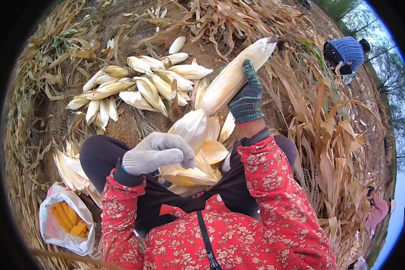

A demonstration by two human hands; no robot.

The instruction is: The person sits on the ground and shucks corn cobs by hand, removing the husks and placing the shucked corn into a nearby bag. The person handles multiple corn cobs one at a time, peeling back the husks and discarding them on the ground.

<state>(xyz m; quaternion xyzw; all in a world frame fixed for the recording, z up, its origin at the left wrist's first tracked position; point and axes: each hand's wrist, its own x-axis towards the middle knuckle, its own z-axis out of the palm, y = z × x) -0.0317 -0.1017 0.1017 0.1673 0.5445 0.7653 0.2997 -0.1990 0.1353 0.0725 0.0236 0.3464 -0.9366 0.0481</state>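
My right hand (248,98), in a dark green striped knit glove, grips an ear of corn in its pale husk (236,77), raised and tilted with its dark silk end up to the right. At the ear's lower end, loose husk leaves (192,128) hang down towards my left hand (162,152). That hand wears a light grey knit glove with the fingers curled; whether it pinches a husk leaf cannot be told. More loose husks (192,173) lie between my legs. Beyond my knees is a pile of unhusked corn ears (148,87).
A white sack (87,233) with husked yellow cobs (67,217) stands at the lower left, below a heap of husks (72,168). Dry corn stalks (327,165) lie along the right. A person in a blue striped top (347,52) bends over at the upper right; another person (378,211) is at the lower right.
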